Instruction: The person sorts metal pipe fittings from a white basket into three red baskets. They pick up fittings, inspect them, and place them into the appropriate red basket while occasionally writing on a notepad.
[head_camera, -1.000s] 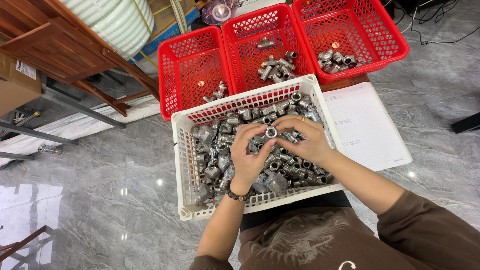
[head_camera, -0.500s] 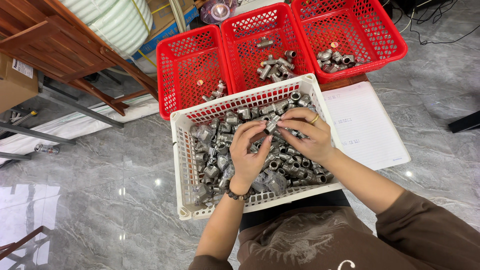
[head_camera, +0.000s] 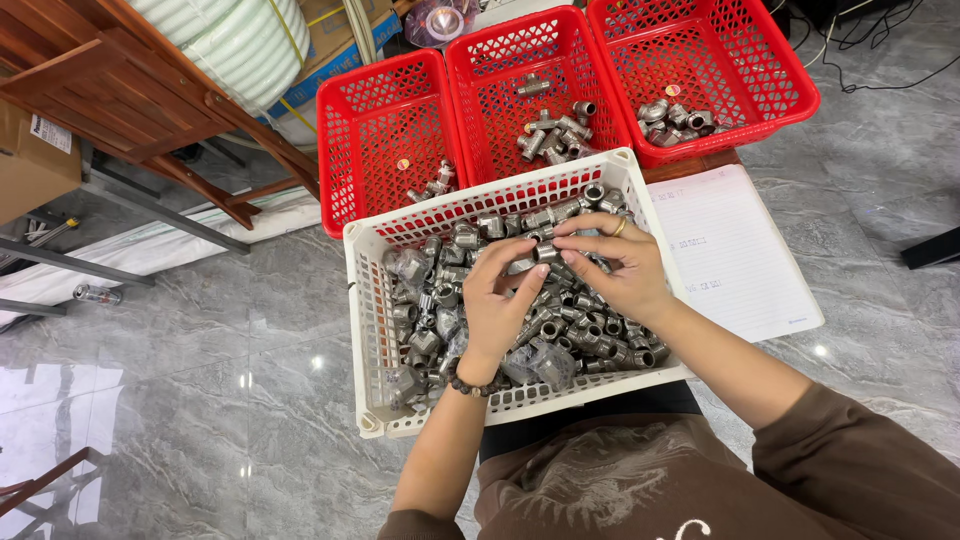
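Fitting (head_camera: 546, 252) pinched between my left hand (head_camera: 497, 305) and right hand (head_camera: 618, 268) fingertips, both narrow, over the white crate (head_camera: 365, 330) (full of fittings).

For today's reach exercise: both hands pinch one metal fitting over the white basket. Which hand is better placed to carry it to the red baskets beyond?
Probably the right hand: it lies nearer the red baskets than the left hand and already grips the fitting.

Three red baskets (head_camera: 720, 60), lined notepad (head_camera: 735, 250), wooden frame (head_camera: 120, 90).
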